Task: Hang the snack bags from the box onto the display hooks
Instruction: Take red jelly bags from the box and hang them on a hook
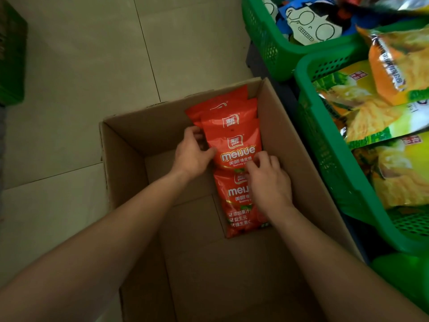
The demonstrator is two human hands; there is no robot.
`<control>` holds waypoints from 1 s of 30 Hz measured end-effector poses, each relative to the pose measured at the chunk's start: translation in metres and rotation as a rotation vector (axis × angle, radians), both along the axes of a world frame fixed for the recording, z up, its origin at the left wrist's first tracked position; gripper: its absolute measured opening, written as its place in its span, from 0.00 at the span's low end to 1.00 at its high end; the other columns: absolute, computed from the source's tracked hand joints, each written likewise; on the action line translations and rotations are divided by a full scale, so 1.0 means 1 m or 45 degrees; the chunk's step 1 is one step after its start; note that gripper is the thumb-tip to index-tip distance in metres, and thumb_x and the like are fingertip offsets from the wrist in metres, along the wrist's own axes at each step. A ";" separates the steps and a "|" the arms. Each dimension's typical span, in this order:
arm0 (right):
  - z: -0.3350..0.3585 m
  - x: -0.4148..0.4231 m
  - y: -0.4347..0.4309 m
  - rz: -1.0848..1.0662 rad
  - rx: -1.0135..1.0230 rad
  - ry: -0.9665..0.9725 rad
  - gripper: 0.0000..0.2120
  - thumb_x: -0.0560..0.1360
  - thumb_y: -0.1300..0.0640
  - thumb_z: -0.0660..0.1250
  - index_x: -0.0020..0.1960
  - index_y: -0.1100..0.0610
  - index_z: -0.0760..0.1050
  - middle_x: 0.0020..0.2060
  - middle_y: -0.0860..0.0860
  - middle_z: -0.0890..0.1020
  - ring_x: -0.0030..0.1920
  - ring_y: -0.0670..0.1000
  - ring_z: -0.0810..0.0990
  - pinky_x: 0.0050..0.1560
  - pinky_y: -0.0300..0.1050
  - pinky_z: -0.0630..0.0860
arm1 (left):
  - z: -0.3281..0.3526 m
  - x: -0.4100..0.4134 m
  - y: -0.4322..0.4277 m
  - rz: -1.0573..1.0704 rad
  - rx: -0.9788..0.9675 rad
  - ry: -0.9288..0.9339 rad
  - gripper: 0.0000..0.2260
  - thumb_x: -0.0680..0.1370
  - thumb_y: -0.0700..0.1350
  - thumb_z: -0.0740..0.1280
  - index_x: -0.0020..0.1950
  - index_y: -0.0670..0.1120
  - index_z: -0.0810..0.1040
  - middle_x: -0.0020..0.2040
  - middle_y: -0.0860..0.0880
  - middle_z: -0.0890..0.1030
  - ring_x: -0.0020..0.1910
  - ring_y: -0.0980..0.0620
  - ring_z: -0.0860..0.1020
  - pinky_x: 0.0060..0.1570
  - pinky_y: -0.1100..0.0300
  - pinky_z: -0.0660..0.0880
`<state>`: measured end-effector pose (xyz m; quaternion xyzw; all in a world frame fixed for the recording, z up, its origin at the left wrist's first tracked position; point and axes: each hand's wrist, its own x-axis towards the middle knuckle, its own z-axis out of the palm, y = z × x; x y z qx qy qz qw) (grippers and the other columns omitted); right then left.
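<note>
**Tiled floor (81,77), open carton: taking gummy bags out**

Cardboard box (130,145) stands on the tiles. Red Meijue gummy bags (234,145) lie overlapped along the box's right wall, from its far corner toward its middle. Left hand (192,154) grips the left edge of the upper bags, thumb on the front. Right hand (269,180) has its fingers curled onto the top bag's lower edge; the thumb is hidden, so a true pinch is unconfirmed. Green baskets (308,126) of other snacks sit just right of the box. Display hooks are not in view.

Judgement: the step is lifting a bundle. Square the bags first, keep the header ends together toward the box's far wall, and raise them straight up clear of the right wall. Hold by the edges to avoid crushing the contents.
</note>
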<state>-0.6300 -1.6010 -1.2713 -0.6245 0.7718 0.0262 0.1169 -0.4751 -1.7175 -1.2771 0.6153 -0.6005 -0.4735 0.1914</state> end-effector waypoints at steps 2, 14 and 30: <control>0.002 0.001 0.002 0.029 -0.051 0.004 0.18 0.78 0.50 0.67 0.65 0.53 0.72 0.65 0.54 0.73 0.62 0.57 0.74 0.55 0.54 0.76 | 0.004 -0.005 -0.003 0.036 -0.010 0.112 0.30 0.73 0.49 0.75 0.71 0.49 0.64 0.60 0.53 0.76 0.55 0.54 0.78 0.53 0.55 0.78; 0.012 -0.001 -0.001 -0.083 -0.401 -0.022 0.09 0.79 0.51 0.64 0.56 0.54 0.73 0.61 0.53 0.73 0.51 0.57 0.79 0.40 0.51 0.77 | 0.017 0.006 0.005 -0.387 0.000 0.200 0.07 0.76 0.44 0.69 0.53 0.51 0.80 0.50 0.54 0.84 0.50 0.56 0.82 0.55 0.50 0.79; 0.029 -0.005 -0.006 -0.039 -0.580 -0.099 0.15 0.77 0.54 0.67 0.61 0.55 0.70 0.70 0.56 0.66 0.58 0.57 0.77 0.41 0.51 0.80 | 0.031 0.004 0.021 -0.752 -0.336 -0.143 0.10 0.76 0.49 0.72 0.56 0.55 0.80 0.56 0.56 0.81 0.55 0.58 0.79 0.53 0.55 0.80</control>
